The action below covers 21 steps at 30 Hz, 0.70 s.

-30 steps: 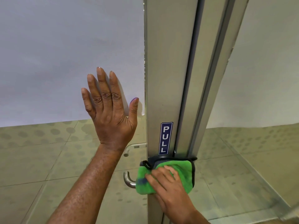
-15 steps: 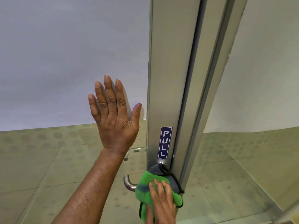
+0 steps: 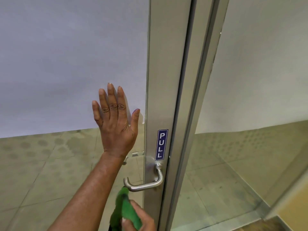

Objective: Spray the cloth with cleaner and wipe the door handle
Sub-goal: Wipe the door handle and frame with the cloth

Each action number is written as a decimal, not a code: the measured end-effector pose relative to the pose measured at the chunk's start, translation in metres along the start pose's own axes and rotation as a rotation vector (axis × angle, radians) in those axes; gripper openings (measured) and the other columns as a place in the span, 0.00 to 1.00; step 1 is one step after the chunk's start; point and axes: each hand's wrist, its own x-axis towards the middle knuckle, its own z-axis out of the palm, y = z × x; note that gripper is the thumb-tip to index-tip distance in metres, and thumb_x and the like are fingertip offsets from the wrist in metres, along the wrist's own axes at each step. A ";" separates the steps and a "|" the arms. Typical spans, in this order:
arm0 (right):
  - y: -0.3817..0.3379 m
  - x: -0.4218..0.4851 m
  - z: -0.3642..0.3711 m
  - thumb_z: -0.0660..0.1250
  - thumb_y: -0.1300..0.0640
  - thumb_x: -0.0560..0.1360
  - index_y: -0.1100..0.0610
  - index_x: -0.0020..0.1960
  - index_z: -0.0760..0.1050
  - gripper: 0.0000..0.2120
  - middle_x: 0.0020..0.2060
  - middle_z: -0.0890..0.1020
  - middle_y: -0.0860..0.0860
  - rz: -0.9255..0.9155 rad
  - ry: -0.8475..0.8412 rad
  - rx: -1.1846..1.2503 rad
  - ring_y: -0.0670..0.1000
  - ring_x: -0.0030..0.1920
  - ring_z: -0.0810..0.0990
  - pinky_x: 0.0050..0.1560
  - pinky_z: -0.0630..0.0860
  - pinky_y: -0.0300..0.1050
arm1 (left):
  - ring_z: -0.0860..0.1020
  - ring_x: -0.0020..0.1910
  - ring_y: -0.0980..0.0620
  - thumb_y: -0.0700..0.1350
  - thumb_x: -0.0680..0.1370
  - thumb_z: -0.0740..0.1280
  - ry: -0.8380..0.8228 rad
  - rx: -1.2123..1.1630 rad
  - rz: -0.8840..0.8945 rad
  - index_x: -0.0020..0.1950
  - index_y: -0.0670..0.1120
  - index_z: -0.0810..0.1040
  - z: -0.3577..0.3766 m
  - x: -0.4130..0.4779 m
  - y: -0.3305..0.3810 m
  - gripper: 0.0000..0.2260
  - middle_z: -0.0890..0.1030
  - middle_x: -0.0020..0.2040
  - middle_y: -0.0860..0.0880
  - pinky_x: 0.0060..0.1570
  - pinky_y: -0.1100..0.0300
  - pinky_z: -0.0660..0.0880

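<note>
A: What takes up most of the view?

B: A glass door point(image 3: 66, 64) with a tall metal frame point(image 3: 165, 80) running down its right edge; a blue PULL sign point(image 3: 161, 144) sits on that frame, just above the lever.

A: And the person's arms?

B: The left hand point(image 3: 116, 127) lies flat against the glass, fingers spread, gripping nothing. The right hand point(image 3: 140, 219), low at the bottom edge, is closed around a bunched green cloth point(image 3: 125, 209).

A: Where is the cloth relative to the door handle point(image 3: 145, 182)?

B: Its upper tip reaches the underside of the lever's free left end; whether it actually touches is blurred. The rest of the silver lever is bare.
</note>
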 end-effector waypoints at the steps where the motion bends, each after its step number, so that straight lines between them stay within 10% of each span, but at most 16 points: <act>1: 0.003 -0.014 -0.004 0.73 0.58 0.74 0.50 0.62 0.83 0.16 0.53 0.87 0.57 -0.031 -0.067 0.086 0.64 0.57 0.84 0.60 0.76 0.48 | 0.46 0.82 0.46 0.57 0.86 0.54 -0.010 -0.033 -0.002 0.84 0.41 0.51 -0.003 0.000 0.001 0.31 0.56 0.84 0.37 0.80 0.41 0.44; 10: -0.044 -0.051 -0.036 0.85 0.60 0.56 0.65 0.62 0.80 0.36 0.56 0.84 0.67 -0.055 0.016 0.730 0.67 0.56 0.85 0.49 0.85 0.54 | 0.61 0.82 0.42 0.46 0.86 0.61 -0.003 -0.467 -0.020 0.78 0.41 0.70 -0.053 -0.015 0.001 0.21 0.67 0.80 0.42 0.81 0.46 0.56; 13: -0.068 -0.050 -0.037 0.76 0.64 0.67 0.66 0.64 0.79 0.25 0.58 0.84 0.67 -0.065 0.105 0.905 0.66 0.56 0.85 0.48 0.85 0.54 | 0.80 0.63 0.58 0.48 0.84 0.62 -0.054 -0.639 -0.125 0.59 0.47 0.85 -0.079 -0.043 0.007 0.13 0.86 0.60 0.50 0.63 0.49 0.75; 16: -0.087 -0.053 -0.039 0.66 0.64 0.74 0.64 0.65 0.78 0.19 0.60 0.83 0.66 -0.094 0.084 0.992 0.64 0.57 0.84 0.50 0.85 0.55 | 0.83 0.38 0.64 0.61 0.83 0.61 -0.459 -0.863 -0.444 0.43 0.52 0.87 -0.108 -0.064 0.016 0.20 0.88 0.39 0.57 0.42 0.51 0.80; 21: -0.108 -0.065 -0.035 0.66 0.64 0.76 0.63 0.65 0.78 0.18 0.60 0.83 0.66 -0.151 0.092 0.923 0.67 0.61 0.82 0.63 0.77 0.64 | 0.87 0.50 0.53 0.60 0.82 0.61 -0.933 -1.173 -0.505 0.52 0.48 0.87 -0.141 -0.073 0.020 0.21 0.89 0.47 0.49 0.57 0.52 0.82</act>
